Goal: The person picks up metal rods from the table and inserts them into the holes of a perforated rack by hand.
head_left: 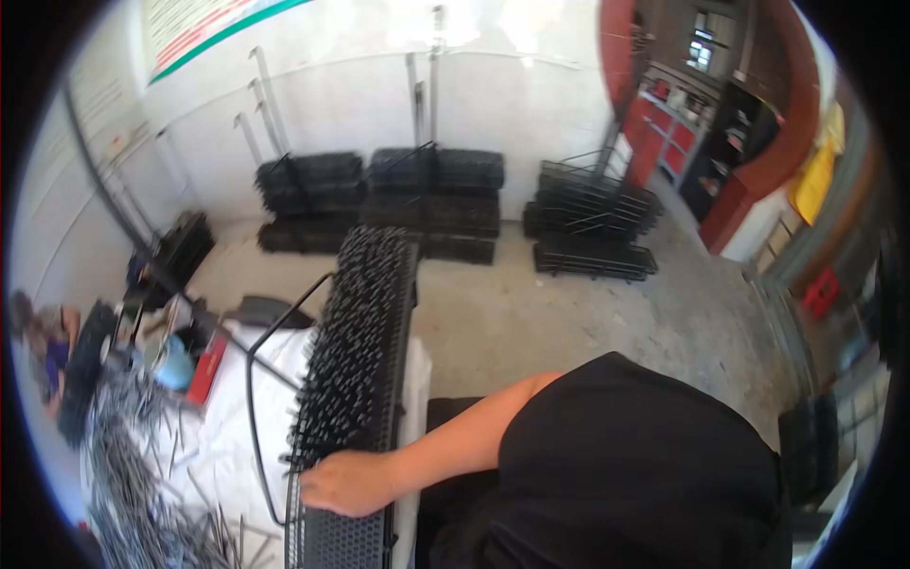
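My right hand [349,483] rests at the near end of a long black perforated rack [355,539]. Its fingers are curled together at the rack's left edge, and whatever they grip is hidden. Beyond the hand, short black pegs [355,351] stand densely in the rack's holes, while the near part shows bare holes. A bent black metal handle [252,408] arches along the left side. Loose long grey strips [137,474] lie heaped on a white cloth [242,431] to the left. My left hand is out of view.
Another person [57,346] is at the far left. A red box [206,368] and a light-blue jug [172,362] stand beyond the strips. Stacked black racks [436,204] line the white wall, with more stacked racks [592,223] farther right. Bare concrete floor [569,322] lies between.
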Demonstrator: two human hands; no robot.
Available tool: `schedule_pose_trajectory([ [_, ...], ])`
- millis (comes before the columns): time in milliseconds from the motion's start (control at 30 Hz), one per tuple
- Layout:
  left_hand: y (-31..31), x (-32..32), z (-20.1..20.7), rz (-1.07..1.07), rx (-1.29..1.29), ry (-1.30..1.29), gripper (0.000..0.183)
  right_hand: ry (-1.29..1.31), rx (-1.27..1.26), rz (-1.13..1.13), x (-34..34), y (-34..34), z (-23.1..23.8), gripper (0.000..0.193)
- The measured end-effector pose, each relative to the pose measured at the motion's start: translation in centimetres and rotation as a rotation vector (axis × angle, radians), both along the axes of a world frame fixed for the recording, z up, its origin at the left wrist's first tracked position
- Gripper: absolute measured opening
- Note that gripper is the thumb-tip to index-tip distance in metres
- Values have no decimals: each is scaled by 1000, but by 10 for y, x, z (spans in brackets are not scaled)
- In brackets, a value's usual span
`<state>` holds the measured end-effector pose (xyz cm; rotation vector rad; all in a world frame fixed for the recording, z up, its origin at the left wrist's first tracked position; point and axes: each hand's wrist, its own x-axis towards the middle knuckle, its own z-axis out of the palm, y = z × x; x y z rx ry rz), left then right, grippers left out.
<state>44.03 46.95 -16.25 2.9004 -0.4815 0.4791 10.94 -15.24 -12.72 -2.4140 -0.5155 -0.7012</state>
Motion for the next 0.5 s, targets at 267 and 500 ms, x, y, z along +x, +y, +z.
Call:
schedule_pose_trajectory([
  [267,-159,-77,112,540,-654,-195,37,249,-123,-85,-26,-19,29,18],
  [500,-112,-67,153,115,-1676,-134,19,205,-149,-24,-3,0,36,12],
])
